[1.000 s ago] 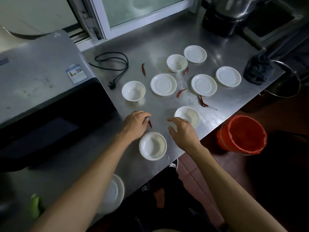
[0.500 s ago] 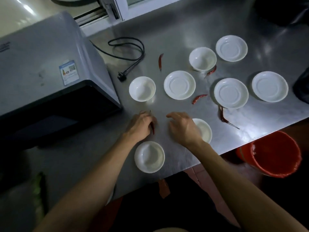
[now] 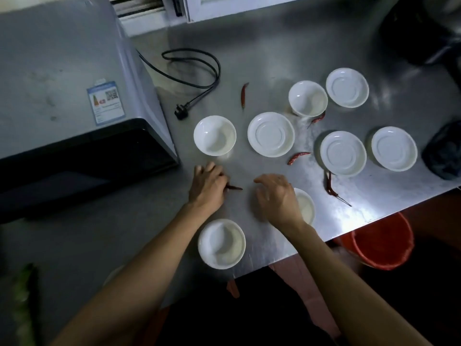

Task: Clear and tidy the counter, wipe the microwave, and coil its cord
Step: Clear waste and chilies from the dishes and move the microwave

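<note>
On the steel counter point(image 3: 274, 46) lie several white bowls and saucers and several dried red chillies. My left hand point(image 3: 208, 187) pinches a dark red chilli point(image 3: 234, 187) just right of the microwave's front corner. My right hand point(image 3: 277, 198) hovers with loosely bent fingers, holding nothing, and partly covers a white bowl point(image 3: 308, 206). Another bowl point(image 3: 222, 243) sits near the counter's front edge between my forearms. The grey microwave point(image 3: 62, 96) stands at the left, and its black cord point(image 3: 199, 71) lies loose with the plug point(image 3: 180, 114) on the counter.
A red bucket point(image 3: 381, 243) stands on the floor below the counter's right edge. A dark cloth point(image 3: 445, 153) lies at the far right. Loose chillies point(image 3: 244, 94) point(image 3: 298, 157) point(image 3: 330, 187) lie among the saucers point(image 3: 270, 134). Something green point(image 3: 23, 295) lies at the lower left.
The view has shifted towards the microwave. My left hand has closed its fingers on the chilli, which now sticks out sideways to the right. My right hand has stayed near the bowl.
</note>
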Motion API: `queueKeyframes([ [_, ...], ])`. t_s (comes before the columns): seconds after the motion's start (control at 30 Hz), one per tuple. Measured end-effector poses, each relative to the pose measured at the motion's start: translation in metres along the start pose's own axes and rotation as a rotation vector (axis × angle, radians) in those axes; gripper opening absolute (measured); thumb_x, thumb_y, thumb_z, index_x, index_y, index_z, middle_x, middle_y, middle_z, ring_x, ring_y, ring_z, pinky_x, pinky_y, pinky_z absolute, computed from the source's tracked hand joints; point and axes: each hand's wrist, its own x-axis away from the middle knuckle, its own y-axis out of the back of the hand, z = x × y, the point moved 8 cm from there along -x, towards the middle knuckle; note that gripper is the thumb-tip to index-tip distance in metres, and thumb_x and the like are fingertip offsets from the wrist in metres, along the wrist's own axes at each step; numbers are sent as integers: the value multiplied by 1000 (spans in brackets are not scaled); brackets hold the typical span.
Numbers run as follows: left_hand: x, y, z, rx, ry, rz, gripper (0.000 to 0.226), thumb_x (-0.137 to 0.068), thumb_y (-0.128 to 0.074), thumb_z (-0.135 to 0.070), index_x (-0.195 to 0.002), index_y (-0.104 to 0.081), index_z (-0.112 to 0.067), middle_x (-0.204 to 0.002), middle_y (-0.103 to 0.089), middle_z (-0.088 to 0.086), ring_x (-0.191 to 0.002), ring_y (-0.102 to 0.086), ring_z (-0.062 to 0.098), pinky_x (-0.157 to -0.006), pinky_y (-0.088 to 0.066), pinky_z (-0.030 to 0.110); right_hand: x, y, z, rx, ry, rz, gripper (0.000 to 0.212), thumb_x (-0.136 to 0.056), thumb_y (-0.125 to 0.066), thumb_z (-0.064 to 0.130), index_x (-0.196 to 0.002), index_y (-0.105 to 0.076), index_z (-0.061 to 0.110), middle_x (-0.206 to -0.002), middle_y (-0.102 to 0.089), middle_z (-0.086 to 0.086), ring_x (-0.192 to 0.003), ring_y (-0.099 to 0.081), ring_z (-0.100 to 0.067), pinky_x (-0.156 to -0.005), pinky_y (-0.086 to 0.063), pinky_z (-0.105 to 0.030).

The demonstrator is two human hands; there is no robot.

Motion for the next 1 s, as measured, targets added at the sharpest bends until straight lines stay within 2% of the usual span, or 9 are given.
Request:
queueKeyframes([
  [0.1, -5, -4, 0, 31, -5, -3, 14, -73, -77, -27, -84, -69, -23, -88, -62, -3, -95, -54, 25, -78, -34, 39, 2, 8, -5, 14, -36, -44, 23, -88, -56, 19, -104, -72, 12, -103, -72, -4, -99, -62, -33, -82, -52, -48],
  [0.27, -15, -14, -5, 109, -4, 104, 10, -86, -64, -23, -95, -66, -24, -98, -64, -1, -100, -57, 26, -83, -35, 39, 0, 18, -24, -4, -100, -63, 19, -90, -64, 13, -108, -71, 14, -109, -72, -3, -107, -61, -29, -91, -50, -50],
  [0.4, -25, -9, -14, 166, -20, 147, 7, -85, -64, -16, -92, -64, -17, -99, -63, 4, -92, -60, 31, -76, -42, 38, -19, 26, -52, -1, -130, -8, 26, -89, -67, 13, -115, -70, 14, -115, -71, -8, -112, -61, -30, -97, -49, -50],
  [0.5, -31, -6, -23, 223, -4, 150, 6, -83, -66, -13, -87, -62, -15, -95, -64, 5, -86, -61, 34, -68, -42, 37, -38, 37, -76, 10, -128, -15, 26, -87, -67, 11, -113, -71, 12, -110, -72, -11, -106, -64, -30, -93, -52, -49],
  [0.67, -45, -9, -39, 312, 93, 141, 9, -86, -65, -19, -95, -63, -21, -99, -68, -1, -93, -62, 25, -68, -38, 30, -61, 43, -107, -9, -70, 29, 15, -88, -58, 17, -94, -72, 16, -96, -72, -1, -89, -66, -24, -77, -56, -44],
  [0.73, -54, -6, -47, 353, 127, 124, 10, -87, -66, -20, -97, -63, -22, -98, -67, -2, -91, -63, 24, -71, -47, 34, -68, 42, -119, 0, -49, 58, 16, -87, -56, 20, -89, -72, 21, -93, -72, 4, -84, -66, -22, -74, -56, -42],
  [0.87, -70, -1, -62, 404, 179, 91, 9, -87, -66, -20, -95, -64, -21, -91, -65, -1, -85, -61, 25, -73, -52, 42, -78, 46, -127, 11, 45, 73, 20, -85, -55, 13, -84, -72, 24, -90, -71, 8, -82, -65, -20, -71, -54, -41],
  [1.0, -77, 2, -76, 446, 198, 59, 6, -87, -65, -20, -93, -65, -20, -89, -67, -3, -83, -62, 20, -73, -51, 40, -87, 39, -134, 22, 110, 129, 23, -83, -51, 22, -85, -72, 29, -94, -70, 9, -88, -64, -23, -73, -53, -44],
])
